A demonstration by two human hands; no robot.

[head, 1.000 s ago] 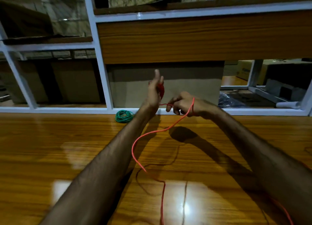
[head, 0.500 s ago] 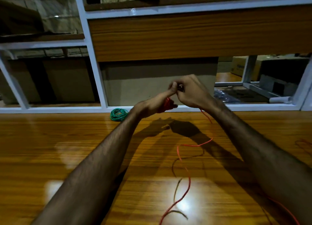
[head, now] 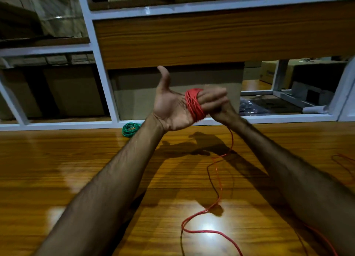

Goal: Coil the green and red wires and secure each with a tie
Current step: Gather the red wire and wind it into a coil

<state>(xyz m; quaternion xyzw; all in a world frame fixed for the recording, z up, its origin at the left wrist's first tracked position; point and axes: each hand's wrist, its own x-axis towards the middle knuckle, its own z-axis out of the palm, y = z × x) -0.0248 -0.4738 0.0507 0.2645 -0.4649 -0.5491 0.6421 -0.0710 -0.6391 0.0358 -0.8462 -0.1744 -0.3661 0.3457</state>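
Glossy wooden desk. Left hand palm up, fingers wrapped in red wire; right hand blurred, apparently pinching the feed. Green coil left of grip. Slack trailing below; keep turns snug, feed evenly.

**Glossy wood table, white-framed shelving behind**

We see a polished wood table with bright glare spots from overhead light. Behind it we note a white frame and a wood panel. Below the panel sits a grey box. We spot cardboard boxes at right, dim shelves at left. Room is dark overall.
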